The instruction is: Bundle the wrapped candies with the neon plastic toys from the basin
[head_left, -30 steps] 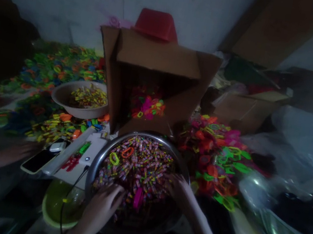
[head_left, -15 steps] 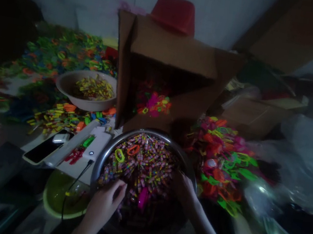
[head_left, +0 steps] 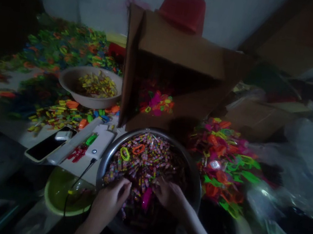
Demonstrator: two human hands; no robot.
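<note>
A round steel basin (head_left: 104, 163) holds a heap of small printed pink wrapped pieces (head_left: 149, 158) that look like candies. My left hand (head_left: 110, 199) hovers at its near left, thumb and fingers pinched together; whatever is between them is hidden. Inside the basin, my right hand (head_left: 170, 194) reaches down to the wrapped pieces with fingers curled, and its fingertips are too dark to show what they grip. Just left of it lies a bright pink plastic piece (head_left: 146, 198). A yellow-green plastic ring (head_left: 125, 154) and an orange one (head_left: 138, 149) rest on the heap.
Behind the basin stands an open cardboard box (head_left: 181, 46) with a red tub (head_left: 183, 10) on top. Around are a white bowl (head_left: 92, 101) of yellow pieces, a phone (head_left: 48, 146), a white power bank (head_left: 100, 143), a green bowl (head_left: 55, 192) and a bright plastic pile (head_left: 224, 161).
My right hand has moved left and nearer, from the basin's right side to its middle. My left hand stays pinched. Another person's arm at the far left has gone from view.
</note>
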